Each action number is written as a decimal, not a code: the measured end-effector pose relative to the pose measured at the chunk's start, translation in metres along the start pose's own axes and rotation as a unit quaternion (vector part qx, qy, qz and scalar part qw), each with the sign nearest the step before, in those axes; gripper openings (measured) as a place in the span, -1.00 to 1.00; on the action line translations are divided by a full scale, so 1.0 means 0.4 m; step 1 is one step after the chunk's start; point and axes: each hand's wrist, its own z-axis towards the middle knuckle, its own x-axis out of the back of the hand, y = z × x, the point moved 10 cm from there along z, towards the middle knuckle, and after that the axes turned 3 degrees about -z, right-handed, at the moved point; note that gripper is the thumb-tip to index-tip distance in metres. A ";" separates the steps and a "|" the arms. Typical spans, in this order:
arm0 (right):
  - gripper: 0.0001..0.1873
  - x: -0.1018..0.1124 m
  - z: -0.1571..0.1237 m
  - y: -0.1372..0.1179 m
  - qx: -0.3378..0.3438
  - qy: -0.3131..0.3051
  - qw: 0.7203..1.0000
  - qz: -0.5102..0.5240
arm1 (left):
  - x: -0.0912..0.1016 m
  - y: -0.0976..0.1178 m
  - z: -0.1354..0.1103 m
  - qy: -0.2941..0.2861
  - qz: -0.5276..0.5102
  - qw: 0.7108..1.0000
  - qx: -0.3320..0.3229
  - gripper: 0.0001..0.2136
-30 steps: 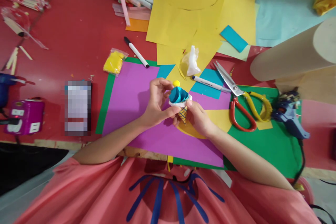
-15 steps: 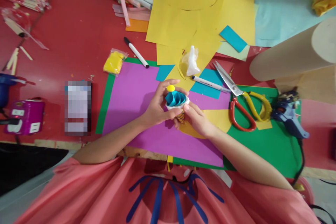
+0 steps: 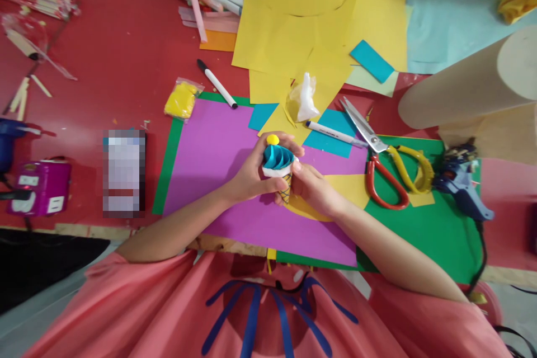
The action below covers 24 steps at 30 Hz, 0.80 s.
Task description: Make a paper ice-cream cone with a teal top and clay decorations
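A small paper ice-cream cone [image 3: 278, 165] is held above a purple sheet [image 3: 218, 151]. It has folded teal paper on a white rim, a yellow ball on top and a yellow lined cone below. My left hand [image 3: 251, 170] curls round the teal top from the left, fingers over it. My right hand [image 3: 312, 187] pinches the cone part from the right. Both hands are closed on the piece.
Scissors with red and yellow handles [image 3: 388, 165] and a blue glue gun [image 3: 461, 182] lie on the green sheet [image 3: 432, 229] to the right. Two markers [image 3: 217, 84] [image 3: 333, 133], yellow sheets [image 3: 319, 17], a yellow packet [image 3: 181, 99] and a cardboard roll [image 3: 470, 81] lie beyond.
The paper cone has shifted slightly left and turned; its lined tip shows below the hands again. My left fingers have closed further over the teal top.
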 end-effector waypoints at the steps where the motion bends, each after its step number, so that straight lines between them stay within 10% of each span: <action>1: -0.50 0.000 0.001 0.000 -0.001 0.005 1.000 0.004 | 0.001 -0.002 0.000 0.003 0.001 1.000 -0.002 -0.43; 24: -0.46 -0.028 0.003 -0.001 0.016 -0.033 0.999 -0.018 | 0.009 -0.017 -0.005 0.032 -0.059 0.997 0.046 -0.38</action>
